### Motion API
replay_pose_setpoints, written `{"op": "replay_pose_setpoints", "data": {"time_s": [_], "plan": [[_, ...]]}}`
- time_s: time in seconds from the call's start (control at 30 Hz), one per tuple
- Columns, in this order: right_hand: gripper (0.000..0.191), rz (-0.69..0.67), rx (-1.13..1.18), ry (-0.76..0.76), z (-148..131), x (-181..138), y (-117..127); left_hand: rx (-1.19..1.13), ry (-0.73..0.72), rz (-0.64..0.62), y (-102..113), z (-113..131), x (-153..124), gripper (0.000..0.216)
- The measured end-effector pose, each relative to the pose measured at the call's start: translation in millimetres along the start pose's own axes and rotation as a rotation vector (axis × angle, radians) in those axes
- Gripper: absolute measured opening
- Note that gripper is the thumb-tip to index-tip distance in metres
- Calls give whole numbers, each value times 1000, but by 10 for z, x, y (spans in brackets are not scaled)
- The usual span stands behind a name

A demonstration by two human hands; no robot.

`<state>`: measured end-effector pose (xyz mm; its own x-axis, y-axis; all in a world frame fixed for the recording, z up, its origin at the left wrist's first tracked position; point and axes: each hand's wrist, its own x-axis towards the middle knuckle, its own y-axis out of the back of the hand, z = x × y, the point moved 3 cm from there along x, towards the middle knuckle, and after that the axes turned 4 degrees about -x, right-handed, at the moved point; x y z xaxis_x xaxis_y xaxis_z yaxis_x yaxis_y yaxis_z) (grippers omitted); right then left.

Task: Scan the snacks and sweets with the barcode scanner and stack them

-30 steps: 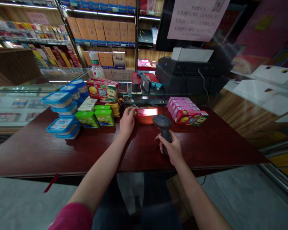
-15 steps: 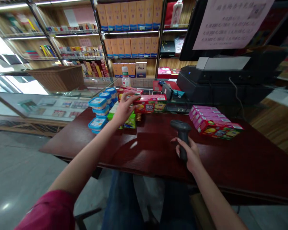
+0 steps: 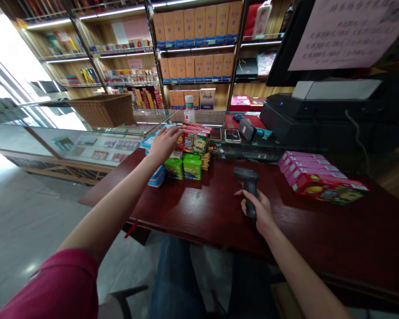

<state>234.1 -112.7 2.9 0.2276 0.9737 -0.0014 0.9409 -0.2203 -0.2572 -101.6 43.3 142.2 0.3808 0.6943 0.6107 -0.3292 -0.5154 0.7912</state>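
My left hand [image 3: 165, 142] reaches over the goods at the back left, its fingers bent round the left end of a red snack box [image 3: 193, 141]. That box lies with other red boxes on top of green packs [image 3: 192, 166]; the thumb is hidden. Blue-lidded plastic tubs [image 3: 157, 177] stand just left of the green packs, partly covered by my hand and forearm. Gold-coloured packs [image 3: 206, 158] show beside the green ones. My right hand [image 3: 260, 207] is wrapped round the handle of a black barcode scanner [image 3: 248, 177], held above the table with its head up.
Several pink and red boxes [image 3: 329, 188] lie on the right of the dark wooden table [image 3: 216, 212]. Behind are a bottle [image 3: 189, 110], a phone [image 3: 232, 135], a glass counter [image 3: 103, 148], a wicker basket [image 3: 103, 110] and a black monitor [image 3: 286, 48] above dark equipment.
My left hand has brought the red box leftward onto the pile with the other red boxes. The view has swung slightly left; my right hand still holds the scanner.
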Motion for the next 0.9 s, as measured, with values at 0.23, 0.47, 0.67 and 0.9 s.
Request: {"op": "replay_pose_setpoints", "data": {"time_s": [0.23,0.47,0.67,0.9], "plan": [[46,93,-7,141,-33,-20,16,28,18,14,-167,189,-26,60],[39,488,9,461,-223,-58,520,-92,84,235,-284,623,-85,76],[47,862,42,469,-409,-43,1538,-298,-275,124,-755,2164,24,65],[46,973,25,416,-404,-23,2230,-443,-364,-63,-1646,3952,259,73]]}}
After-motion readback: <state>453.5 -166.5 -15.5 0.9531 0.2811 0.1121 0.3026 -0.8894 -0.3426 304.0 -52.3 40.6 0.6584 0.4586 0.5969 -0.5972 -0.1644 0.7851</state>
